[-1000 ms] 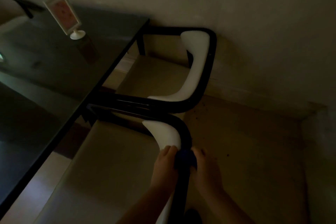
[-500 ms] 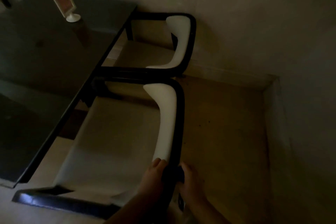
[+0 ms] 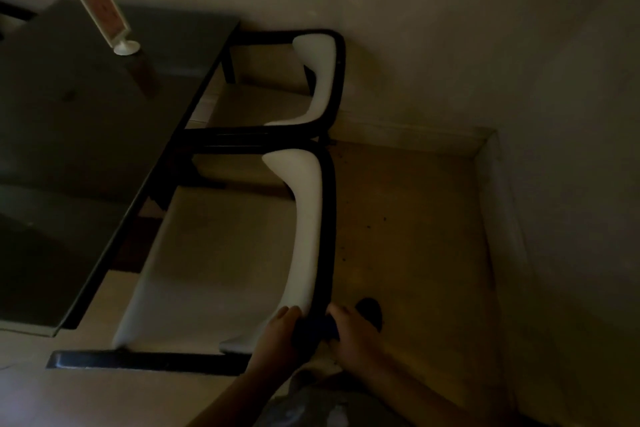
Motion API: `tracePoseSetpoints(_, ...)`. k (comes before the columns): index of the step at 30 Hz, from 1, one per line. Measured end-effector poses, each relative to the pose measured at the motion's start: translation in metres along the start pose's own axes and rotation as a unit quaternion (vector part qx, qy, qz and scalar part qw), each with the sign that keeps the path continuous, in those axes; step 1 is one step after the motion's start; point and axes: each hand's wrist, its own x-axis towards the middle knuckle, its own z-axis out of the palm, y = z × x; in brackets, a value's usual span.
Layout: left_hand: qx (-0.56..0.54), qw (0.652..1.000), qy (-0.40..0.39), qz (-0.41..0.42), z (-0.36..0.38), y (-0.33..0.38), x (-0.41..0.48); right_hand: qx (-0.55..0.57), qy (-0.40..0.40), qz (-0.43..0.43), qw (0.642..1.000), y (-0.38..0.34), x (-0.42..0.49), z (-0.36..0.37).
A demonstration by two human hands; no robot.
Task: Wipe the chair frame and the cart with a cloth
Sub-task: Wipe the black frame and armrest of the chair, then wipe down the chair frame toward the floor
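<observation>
Together, left hand [image 3: 277, 336] and right hand [image 3: 353, 333] clamp the cloth [image 3: 313, 329] around the chair frame [image 3: 330, 218], running away from them.

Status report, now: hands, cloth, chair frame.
Both hands, left and right, clamp dark cloth around near chair's black frame. Nothing blocking. Cart not visible.

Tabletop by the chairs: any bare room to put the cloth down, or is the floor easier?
The dark table is bare except for the sign holder at its far end. The floor between the near chair and the wall is open too. It is crowded at the chair's frame, where the left hand and right hand grip the cloth.
</observation>
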Motion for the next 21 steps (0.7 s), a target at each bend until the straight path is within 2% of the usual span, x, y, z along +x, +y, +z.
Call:
tracePoseSetpoints(4, -0.026, 0.999, 0.035, 0.006, -0.015, 0.029, 0.026, 0.003, 0.075, -0.034, 0.997, -0.001, 0.014, -0.037)
tracePoseSetpoints(8, -0.011, 0.998, 0.052, 0.017, -0.021, 0.063, 0.080, -0.002, 0.113, -0.044, 0.993, 0.013, 0.045, -0.084)
tracePoseSetpoints(13, -0.017, 0.997, 0.070, 0.009, -0.008, 0.109, 0.149, 0.010, 0.109, -0.015, 0.994, 0.047, 0.092, -0.143)
tracePoseSetpoints(21, -0.022, 0.998, 0.057, 0.004, -0.005, 0.208, 0.268, -0.005, 0.092, -0.043, 0.995, 0.113, 0.174, -0.273)
